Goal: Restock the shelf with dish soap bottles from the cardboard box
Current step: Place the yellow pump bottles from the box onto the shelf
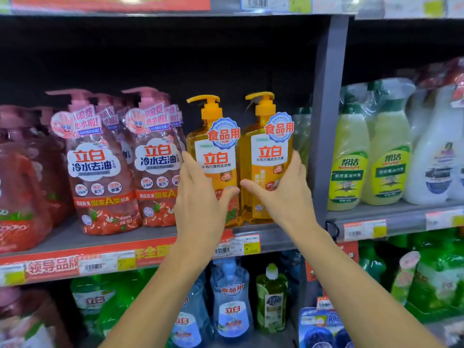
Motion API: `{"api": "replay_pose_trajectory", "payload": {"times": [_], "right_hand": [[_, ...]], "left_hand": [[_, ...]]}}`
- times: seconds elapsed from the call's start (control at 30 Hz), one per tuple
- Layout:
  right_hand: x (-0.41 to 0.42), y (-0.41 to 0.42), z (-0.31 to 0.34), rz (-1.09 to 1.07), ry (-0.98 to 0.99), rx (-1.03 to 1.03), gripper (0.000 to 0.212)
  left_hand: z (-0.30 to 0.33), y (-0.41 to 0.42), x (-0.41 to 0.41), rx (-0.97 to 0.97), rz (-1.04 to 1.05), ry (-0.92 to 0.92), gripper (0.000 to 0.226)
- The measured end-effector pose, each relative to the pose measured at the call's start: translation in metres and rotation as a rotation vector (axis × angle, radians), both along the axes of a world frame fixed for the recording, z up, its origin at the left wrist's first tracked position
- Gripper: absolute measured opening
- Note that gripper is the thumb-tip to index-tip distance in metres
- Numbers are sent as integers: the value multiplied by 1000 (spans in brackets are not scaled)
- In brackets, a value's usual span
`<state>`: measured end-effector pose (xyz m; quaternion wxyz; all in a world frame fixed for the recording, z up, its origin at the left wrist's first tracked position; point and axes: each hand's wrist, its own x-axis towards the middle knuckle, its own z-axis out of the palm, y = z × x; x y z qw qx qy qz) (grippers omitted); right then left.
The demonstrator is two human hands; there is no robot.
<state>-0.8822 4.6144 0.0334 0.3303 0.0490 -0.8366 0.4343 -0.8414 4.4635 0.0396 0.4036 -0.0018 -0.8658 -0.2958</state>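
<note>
The person stands in front of the shelf (140,237) and holds two orange dish soap bottles that stand side by side on its board, near the front edge. The left hand (200,197) grips the left orange bottle (216,167): the fingers go around its left side and the thumb lies across the lower front label. The right hand (283,194) grips the right orange bottle (270,156) in the mirrored way, with fingers on the right side and the thumb pointing to the middle. The two hands are near to each other but do not touch; the two bottles seem to touch or almost touch.

To the left of them stands a group of pink pump bottles (100,167), close beside the left orange bottle. To the right is the grey upright post (326,121) of the shelf, and some pale wrapped goods are dimly visible behind the right bottle. The space behind the orange bottles is dark, so it cannot be told if more bottles stand there.

The step in hand appears to be the placing: both bottles already rest upright on the board, labels to the front. The next move probably asks to push them straight back or square them with the edge, then to let go carefully so the tall bottles do not tip. The cardboard box is not in view, so the person must turn away to reach it for more bottles.
</note>
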Motion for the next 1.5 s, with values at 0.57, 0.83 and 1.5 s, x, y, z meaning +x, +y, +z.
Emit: {"api": "replay_pose_trajectory", "payload": {"times": [0.57,0.83,1.5], "right_hand": [[-10,3,-2,28,24,-156,102],[-20,2,-5,31,33,-169,100],[-21,3,-7,44,-26,-137,105]], "left_hand": [[3,0,-61,94,-44,-85,116],[2,1,-100,109,-31,-77,110],[1,-10,-158,-94,97,-247,103]]}}
